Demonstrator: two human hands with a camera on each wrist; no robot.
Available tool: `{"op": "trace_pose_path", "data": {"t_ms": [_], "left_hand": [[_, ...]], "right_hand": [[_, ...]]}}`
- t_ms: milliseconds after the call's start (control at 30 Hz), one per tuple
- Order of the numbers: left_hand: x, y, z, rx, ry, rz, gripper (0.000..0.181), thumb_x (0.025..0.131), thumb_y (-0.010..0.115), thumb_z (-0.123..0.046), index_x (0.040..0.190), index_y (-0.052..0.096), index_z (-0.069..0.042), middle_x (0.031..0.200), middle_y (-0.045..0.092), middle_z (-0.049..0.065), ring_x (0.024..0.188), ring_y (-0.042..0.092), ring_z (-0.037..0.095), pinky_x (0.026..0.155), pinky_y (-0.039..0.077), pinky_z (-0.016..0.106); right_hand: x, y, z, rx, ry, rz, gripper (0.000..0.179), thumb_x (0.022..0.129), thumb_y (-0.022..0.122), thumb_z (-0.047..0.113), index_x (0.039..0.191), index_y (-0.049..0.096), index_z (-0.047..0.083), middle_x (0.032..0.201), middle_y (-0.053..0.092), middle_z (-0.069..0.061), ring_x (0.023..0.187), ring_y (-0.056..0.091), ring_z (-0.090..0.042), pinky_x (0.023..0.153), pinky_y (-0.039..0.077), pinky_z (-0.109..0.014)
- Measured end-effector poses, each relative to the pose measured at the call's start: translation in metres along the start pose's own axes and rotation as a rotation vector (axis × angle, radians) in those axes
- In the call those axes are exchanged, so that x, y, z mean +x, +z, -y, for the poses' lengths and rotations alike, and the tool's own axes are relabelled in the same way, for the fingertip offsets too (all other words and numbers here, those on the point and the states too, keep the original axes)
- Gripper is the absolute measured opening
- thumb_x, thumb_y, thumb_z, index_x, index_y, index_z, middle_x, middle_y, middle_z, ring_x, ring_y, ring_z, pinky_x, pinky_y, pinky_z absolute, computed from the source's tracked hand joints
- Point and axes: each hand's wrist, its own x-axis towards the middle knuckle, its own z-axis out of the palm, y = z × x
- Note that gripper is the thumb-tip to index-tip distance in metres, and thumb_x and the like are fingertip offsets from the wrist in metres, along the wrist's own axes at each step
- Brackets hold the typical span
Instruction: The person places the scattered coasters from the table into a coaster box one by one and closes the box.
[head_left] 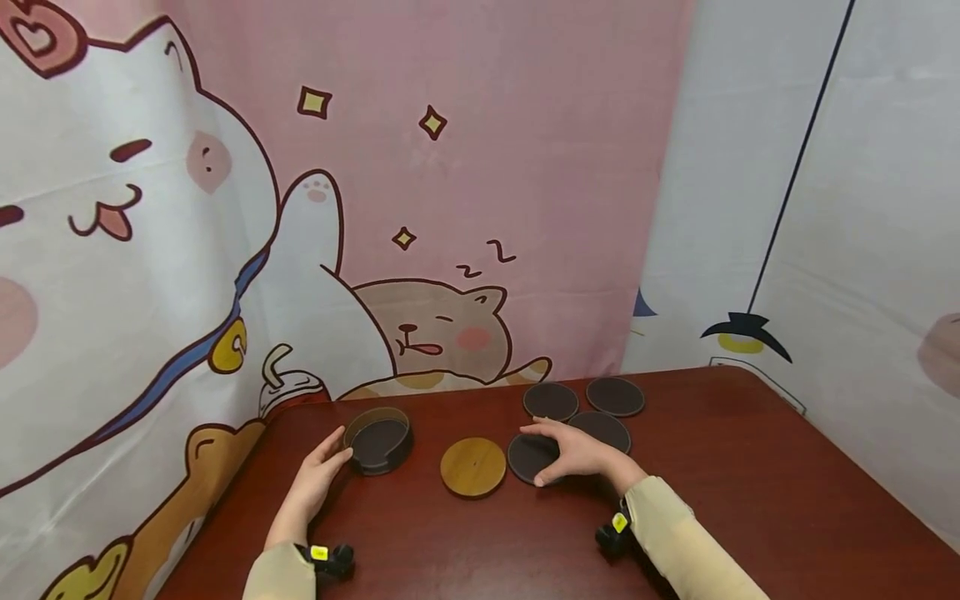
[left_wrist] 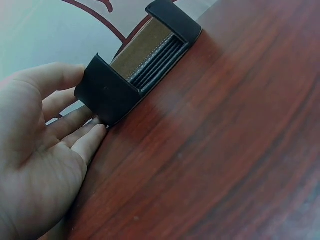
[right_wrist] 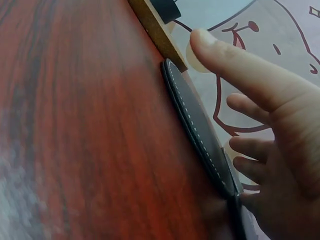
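A round black coaster holder (head_left: 395, 460) with a notched front and tan inner wall stands at the left of the table. Several dark coasters (left_wrist: 162, 60) lie stacked inside it. My left hand (head_left: 311, 482) touches the holder's left side, thumb and fingers extended against its black wall (left_wrist: 107, 95). A round wooden coaster (head_left: 473, 468) lies mid-table. Right of it is a black coaster (head_left: 527, 457) with white edge stitching, seemingly two layers thick in the right wrist view. Above this coaster hovers my right hand (head_left: 588, 457), thumb and fingers spread, holding nothing.
Behind the right hand lie three more black coasters, one at back left (head_left: 551, 401), one at back right (head_left: 616, 396), and a nearer one (head_left: 603, 432). The reddish-brown table (head_left: 465, 550) meets a cartoon-printed curtain (head_left: 570, 208) at its back edge.
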Motion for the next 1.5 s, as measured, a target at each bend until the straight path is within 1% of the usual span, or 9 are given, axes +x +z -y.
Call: {"op": "trace_pose_path", "data": {"t_ms": [200, 400, 567, 867, 1133, 1300, 1500], "left_hand": [[-0.001, 0.001, 0.002, 0.006, 0.003, -0.002, 0.060, 0.100, 0.052, -0.013, 0.153, 0.025, -0.001, 0.157, 0.018, 0.023, 0.144, 0.014, 0.036, 0.114, 0.019, 0.048], [-0.002, 0.001, -0.001, 0.011, 0.004, -0.004, 0.062, 0.100, 0.053, -0.015, 0.153, 0.025, -0.003, 0.157, 0.018, 0.023, 0.144, 0.015, 0.036, 0.114, 0.018, 0.049], [-0.003, 0.000, -0.004, 0.013, -0.006, -0.009, 0.062, 0.100, 0.054, -0.016, 0.153, 0.025, -0.003, 0.157, 0.019, 0.023, 0.144, 0.016, 0.036, 0.114, 0.018, 0.049], [-0.002, 0.000, -0.004, 0.017, -0.001, -0.004, 0.062, 0.100, 0.053, -0.017, 0.153, 0.024, -0.003, 0.157, 0.018, 0.022, 0.144, 0.015, 0.036, 0.114, 0.017, 0.049], [-0.001, -0.001, -0.005, 0.020, -0.013, -0.005, 0.063, 0.100, 0.055, -0.019, 0.154, 0.024, -0.005, 0.158, 0.017, 0.022, 0.145, 0.013, 0.036, 0.114, 0.016, 0.050], [-0.001, -0.001, -0.004, 0.013, -0.012, -0.006, 0.063, 0.100, 0.055, -0.019, 0.154, 0.024, -0.005, 0.158, 0.017, 0.021, 0.145, 0.013, 0.035, 0.114, 0.016, 0.049], [0.000, -0.001, -0.004, 0.017, -0.023, -0.004, 0.063, 0.100, 0.054, -0.018, 0.154, 0.024, -0.005, 0.158, 0.017, 0.021, 0.145, 0.013, 0.035, 0.114, 0.016, 0.050]], "right_hand": [[-0.003, 0.002, -0.008, -0.003, -0.004, 0.003, 0.090, 0.072, 0.083, 0.045, 0.146, 0.044, 0.011, 0.154, 0.023, -0.026, 0.140, 0.022, -0.046, 0.103, 0.026, -0.067], [-0.004, 0.004, -0.014, -0.021, 0.025, 0.011, 0.091, 0.072, 0.082, 0.049, 0.147, 0.043, 0.016, 0.156, 0.022, -0.023, 0.140, 0.020, -0.046, 0.104, 0.024, -0.067], [-0.004, 0.007, -0.014, -0.066, 0.026, 0.003, 0.091, 0.070, 0.082, 0.053, 0.146, 0.046, 0.018, 0.155, 0.025, -0.020, 0.141, 0.018, -0.046, 0.103, 0.021, -0.070], [-0.004, 0.010, -0.015, -0.102, 0.012, -0.003, 0.088, 0.070, 0.082, 0.050, 0.143, 0.050, 0.015, 0.155, 0.027, -0.020, 0.140, 0.018, -0.048, 0.103, 0.017, -0.072], [-0.004, 0.009, -0.017, -0.122, 0.016, -0.013, 0.086, 0.070, 0.082, 0.052, 0.142, 0.052, 0.017, 0.154, 0.030, -0.017, 0.140, 0.021, -0.046, 0.103, 0.021, -0.069], [-0.004, 0.009, -0.016, -0.125, 0.018, -0.025, 0.085, 0.068, 0.081, 0.054, 0.140, 0.054, 0.017, 0.152, 0.033, -0.016, 0.138, 0.026, -0.044, 0.103, 0.027, -0.065], [-0.004, 0.010, -0.015, -0.126, 0.019, -0.039, 0.083, 0.066, 0.082, 0.053, 0.138, 0.056, 0.018, 0.150, 0.037, -0.014, 0.136, 0.031, -0.041, 0.102, 0.031, -0.062]]}}
